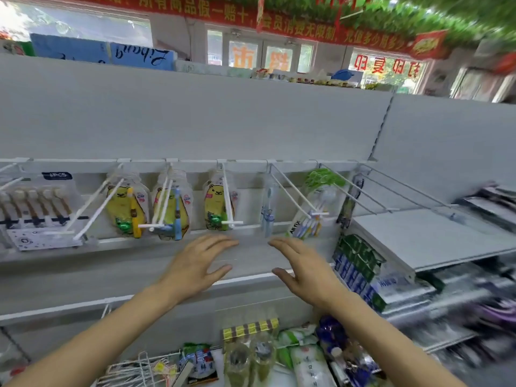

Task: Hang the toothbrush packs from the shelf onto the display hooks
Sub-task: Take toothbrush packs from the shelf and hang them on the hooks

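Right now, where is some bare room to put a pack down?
The grey shelf ledge under the hanging bear packs is bare, around both open hands: left hand, right hand. The white shelf at right is bare beside the toothpaste boxes. The bottom shelf goods are crowded.

Single head view, close, facing forward and slightly down at shelf (195,263), display hooks (229,196).

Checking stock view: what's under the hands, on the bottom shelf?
Below the left hand and right hand, the bottom shelf holds clear packs with a striped header, green-white packets and loose white wire hooks. The forearms cover both ends of that shelf.
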